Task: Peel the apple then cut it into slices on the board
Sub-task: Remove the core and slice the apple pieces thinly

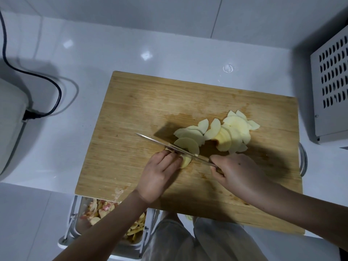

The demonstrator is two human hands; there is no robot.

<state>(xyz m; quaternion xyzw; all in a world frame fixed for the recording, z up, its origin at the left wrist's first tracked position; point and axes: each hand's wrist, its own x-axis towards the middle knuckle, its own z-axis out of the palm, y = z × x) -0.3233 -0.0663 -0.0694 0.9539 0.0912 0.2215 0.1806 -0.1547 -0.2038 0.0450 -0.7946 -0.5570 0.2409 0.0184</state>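
A wooden cutting board (143, 102) lies on the white counter. Several pale peeled apple slices (224, 132) are fanned across its middle right. My left hand (160, 174) holds down a small remaining apple piece (186, 161) with curled fingers. My right hand (237, 172) grips the handle of a knife (160, 143). The blade lies across the apple piece, tip pointing left, with a fresh slice (187, 145) leaning against its far side.
A bin (105, 213) with red and pale apple peelings stands below the board's front left corner. A grey vented appliance (331, 87) sits at right. A white appliance (11, 129) with a black cord (47, 85) sits at left. A metal handle (303, 159) juts past the board's right edge.
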